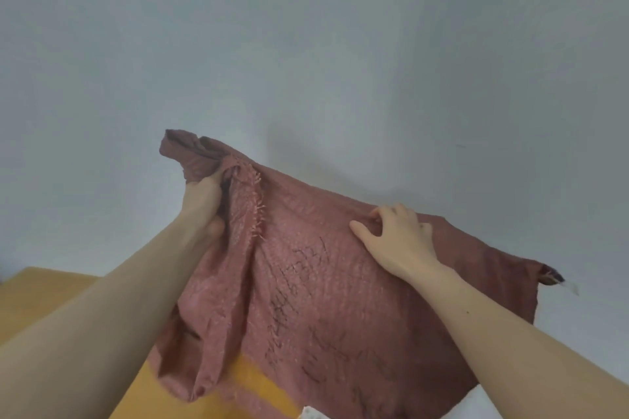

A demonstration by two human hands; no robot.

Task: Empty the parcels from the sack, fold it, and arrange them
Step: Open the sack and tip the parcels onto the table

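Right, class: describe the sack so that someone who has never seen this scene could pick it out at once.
Against the plain grey wall, above the orange table, the sack hangs between two bare arms. The left hand grips its bunched corner and the right hand pinches its upper edge. It is the only reddish-pink woven cloth, frayed and scrawled with dark writing.

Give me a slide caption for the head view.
Both hands, left and right, grip a raised reddish sack.

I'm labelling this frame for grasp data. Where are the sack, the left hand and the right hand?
sack (323, 299): head view, on its inked front panel.
left hand (204, 197): head view, on the back of the hand gripping the bunched top edge.
right hand (398, 241): head view, on the back of the hand.
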